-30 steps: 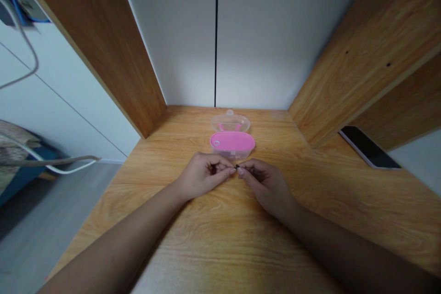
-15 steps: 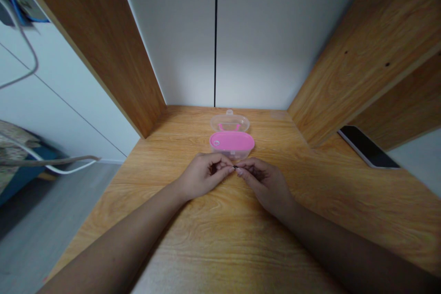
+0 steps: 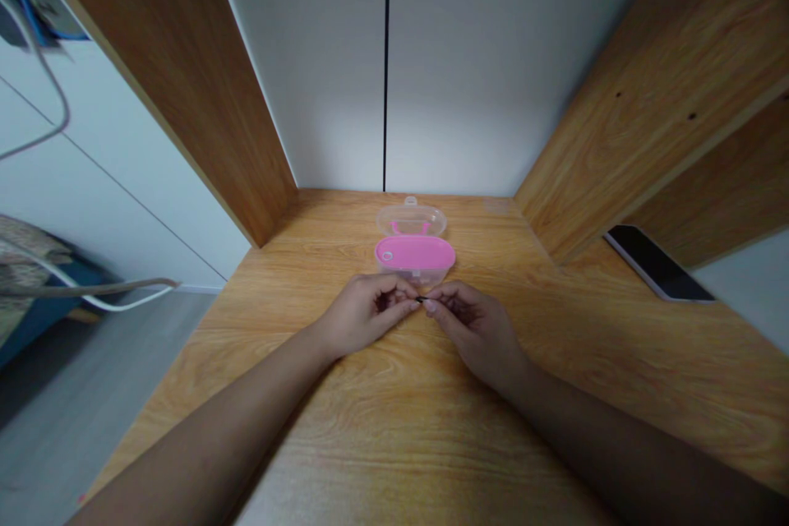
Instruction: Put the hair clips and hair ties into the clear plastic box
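Wd grain tbl [image 3: 382, 436], dk obj [image 3: 421, 298], oval box [image 3: 415, 253]

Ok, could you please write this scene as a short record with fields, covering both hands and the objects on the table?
Left hand: fingertips pinched on one end of a small dark item
Right hand: fingertips pinched on its other end
Item identity: too small to tell
Box: see-through body, pink top, just beyond the hands
Clear lid: open, behind the box
Phone: dark screen, lying at the right
Table: wood-grain surface
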`<state>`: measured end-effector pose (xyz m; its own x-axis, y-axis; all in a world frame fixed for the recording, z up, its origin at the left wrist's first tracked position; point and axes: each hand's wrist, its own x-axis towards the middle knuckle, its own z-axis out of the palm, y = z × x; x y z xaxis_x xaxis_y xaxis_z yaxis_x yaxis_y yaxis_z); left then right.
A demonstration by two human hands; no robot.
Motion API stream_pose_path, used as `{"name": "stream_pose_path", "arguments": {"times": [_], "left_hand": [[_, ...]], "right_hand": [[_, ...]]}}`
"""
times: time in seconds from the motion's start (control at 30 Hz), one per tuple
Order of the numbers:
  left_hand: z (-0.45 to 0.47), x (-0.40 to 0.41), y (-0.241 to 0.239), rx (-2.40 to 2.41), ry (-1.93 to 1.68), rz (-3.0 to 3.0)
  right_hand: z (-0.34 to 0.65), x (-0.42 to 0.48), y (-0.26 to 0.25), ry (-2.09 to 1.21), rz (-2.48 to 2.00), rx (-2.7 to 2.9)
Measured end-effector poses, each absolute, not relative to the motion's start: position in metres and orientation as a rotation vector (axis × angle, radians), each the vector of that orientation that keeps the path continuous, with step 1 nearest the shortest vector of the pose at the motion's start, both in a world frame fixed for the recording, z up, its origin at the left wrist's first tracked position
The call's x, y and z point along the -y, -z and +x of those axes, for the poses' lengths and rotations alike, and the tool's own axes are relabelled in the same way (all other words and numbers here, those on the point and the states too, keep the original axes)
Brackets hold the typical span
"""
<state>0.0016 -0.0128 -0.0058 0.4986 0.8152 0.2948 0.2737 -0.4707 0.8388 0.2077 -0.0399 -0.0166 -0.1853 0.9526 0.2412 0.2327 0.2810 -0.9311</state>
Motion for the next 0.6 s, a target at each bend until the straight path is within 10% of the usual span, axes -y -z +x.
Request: {"name": "stream_pose_path", "arguments": {"times": [0.6], "left_hand": [[0.0026, 0.0140, 0.0050, -0.867, -1.018, 1.942]], "right_hand": [[0.2059, 0.0409, 0.0135, -0.940, -1.171, 1.620]]}}
